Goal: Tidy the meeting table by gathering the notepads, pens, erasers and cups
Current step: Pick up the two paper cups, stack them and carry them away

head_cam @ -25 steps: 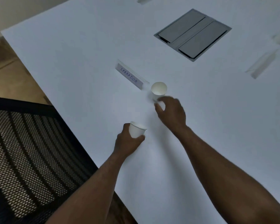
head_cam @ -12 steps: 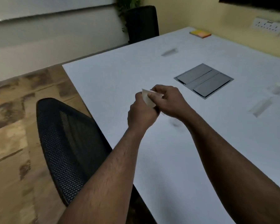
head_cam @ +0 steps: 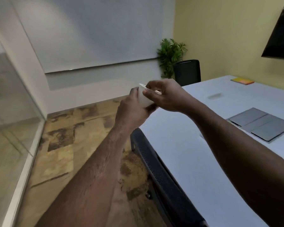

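White paper cups (head_cam: 143, 99) are held in front of me above the table's left edge, tilted to the left; how many are nested I cannot tell. My left hand (head_cam: 132, 112) grips them from below and behind. My right hand (head_cam: 164, 95) curls over their rim from the right, thumb on the cup wall. A yellow and orange notepad (head_cam: 242, 81) lies at the far end of the white table (head_cam: 195, 158). A small pale flat object (head_cam: 215, 96), blurred, lies on the table nearer than the notepad.
A grey cable hatch (head_cam: 259, 124) is set into the table at right. A black mesh chair (head_cam: 162, 174) stands at the table's near edge below my arms. Another black chair (head_cam: 187, 72) and a potted plant (head_cam: 170, 54) are at the far end. A glass wall (head_cam: 10, 112) runs along the left.
My right hand picked up the second cup and brought it to the one in my left hand. Both hands rose off the table, and my view swung up and to the left.
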